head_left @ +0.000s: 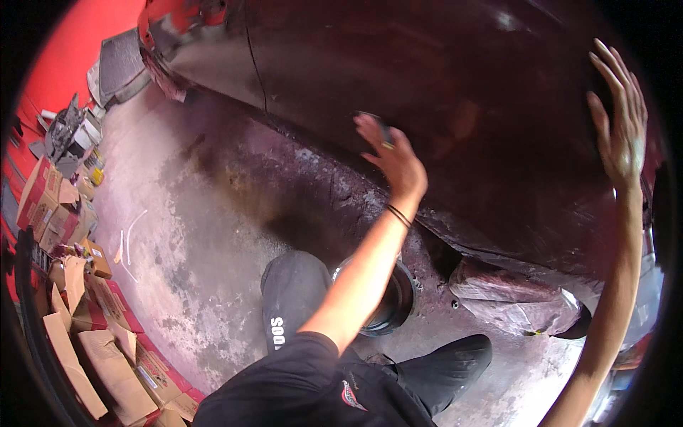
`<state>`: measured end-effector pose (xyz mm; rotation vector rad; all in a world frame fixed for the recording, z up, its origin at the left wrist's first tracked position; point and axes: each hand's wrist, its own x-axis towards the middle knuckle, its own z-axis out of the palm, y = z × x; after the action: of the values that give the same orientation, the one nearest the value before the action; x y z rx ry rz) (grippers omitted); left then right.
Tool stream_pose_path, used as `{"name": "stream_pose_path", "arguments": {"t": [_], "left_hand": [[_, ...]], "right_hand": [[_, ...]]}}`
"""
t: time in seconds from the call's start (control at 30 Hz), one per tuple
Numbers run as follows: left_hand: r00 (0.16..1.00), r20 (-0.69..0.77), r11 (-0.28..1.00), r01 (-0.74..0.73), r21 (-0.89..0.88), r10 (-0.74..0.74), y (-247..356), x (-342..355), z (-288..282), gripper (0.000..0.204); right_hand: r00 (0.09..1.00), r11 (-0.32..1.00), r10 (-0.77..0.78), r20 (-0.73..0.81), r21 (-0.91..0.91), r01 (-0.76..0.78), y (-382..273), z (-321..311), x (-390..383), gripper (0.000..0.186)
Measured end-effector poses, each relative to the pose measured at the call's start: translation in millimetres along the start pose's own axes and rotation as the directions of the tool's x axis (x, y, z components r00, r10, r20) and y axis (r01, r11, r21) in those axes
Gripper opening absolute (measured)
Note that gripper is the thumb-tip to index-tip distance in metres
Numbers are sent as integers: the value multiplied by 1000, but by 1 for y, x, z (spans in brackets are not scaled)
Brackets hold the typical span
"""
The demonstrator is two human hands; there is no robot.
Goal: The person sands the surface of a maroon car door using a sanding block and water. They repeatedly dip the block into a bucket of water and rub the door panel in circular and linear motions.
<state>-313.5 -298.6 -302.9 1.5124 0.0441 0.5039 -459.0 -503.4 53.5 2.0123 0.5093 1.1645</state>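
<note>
Flanking the blotchy floor — dark car panel, cardboard boxes.

left hand over dark maroon panel | right hand spread | cardboard boxes far left

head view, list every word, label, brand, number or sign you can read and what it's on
Trouser leg, the left one: large white block letters; I don't copy out printed words.
Black shirt: a small red-and-white emblem, too small to read.
Cardboard boxes at left: printing on their red and brown sides, too small and blurred to read.
</note>
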Motion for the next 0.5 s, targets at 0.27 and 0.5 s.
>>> {"name": "stream_pose_path", "arguments": {"t": [0.27, 0.5], "left_hand": [[928, 296, 737, 363, -571, -227, -22, 23, -111, 71], [710, 617, 748, 601, -282, -339, -53, -100, -181, 35]], "right_hand": [[843, 234, 487, 229, 896, -378, -220, -9, -44, 34], [429, -888, -128, 894, 89, -451, -388, 42, -149, 57]]}}
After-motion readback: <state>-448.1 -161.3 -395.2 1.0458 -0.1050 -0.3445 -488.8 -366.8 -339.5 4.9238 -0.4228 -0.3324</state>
